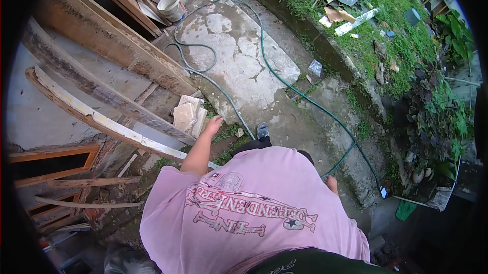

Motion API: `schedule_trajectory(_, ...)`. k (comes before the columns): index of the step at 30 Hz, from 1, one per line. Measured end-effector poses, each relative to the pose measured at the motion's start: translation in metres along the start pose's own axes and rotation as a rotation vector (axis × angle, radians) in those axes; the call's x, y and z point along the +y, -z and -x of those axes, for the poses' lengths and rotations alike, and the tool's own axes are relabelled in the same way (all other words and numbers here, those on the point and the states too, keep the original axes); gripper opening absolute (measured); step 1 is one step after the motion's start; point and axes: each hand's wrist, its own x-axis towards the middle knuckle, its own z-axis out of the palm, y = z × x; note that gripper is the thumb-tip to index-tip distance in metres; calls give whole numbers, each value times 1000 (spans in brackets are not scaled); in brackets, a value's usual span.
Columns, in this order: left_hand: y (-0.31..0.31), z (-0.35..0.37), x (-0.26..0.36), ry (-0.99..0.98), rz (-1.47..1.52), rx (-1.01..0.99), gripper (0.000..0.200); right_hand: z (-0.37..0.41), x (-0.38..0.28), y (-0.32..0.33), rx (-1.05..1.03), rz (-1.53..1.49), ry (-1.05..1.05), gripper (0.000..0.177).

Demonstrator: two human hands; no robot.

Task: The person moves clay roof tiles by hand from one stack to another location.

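Observation:
My left hand [215, 123] hangs in front of my pink shirt [254, 198], just right of a small stack of pale blocks [188, 114]. Its fingers look loosely apart, and nothing shows in them. Of my right hand [331, 182], only a part shows past the shirt's right side. A stretch of green hose [338, 161] runs down close beside it; whether the hand touches or holds the hose is unclear. One grey shoe [263, 131] points forward on the concrete.
The hose loops across a cracked concrete slab [229, 45]. Long wooden beams [117, 50] lean at the left. Two white buckets [172, 6] stand at the upper left. A low concrete edge [351, 68] borders a grassy strip with litter [356, 22] at the right.

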Motion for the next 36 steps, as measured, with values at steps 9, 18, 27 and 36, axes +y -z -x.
schedule_trajectory(9, 28, -25, 44, 345, -1, -163, 61, -28, -166, -83, -219, 376, 85, 61)
schedule_trajectory(18, 36, -89, 149, -41, 83, 22, 71, -141, -243, -105, -396, 540, 87, 33)
schedule_trajectory(27, 61, -105, 193, 192, -211, 145, 68, -281, -462, -180, -445, 253, -55, 32)
schedule_trajectory(36, 28, -132, 195, 335, -242, 245, 68, -278, -782, -243, -331, 175, 376, 48)
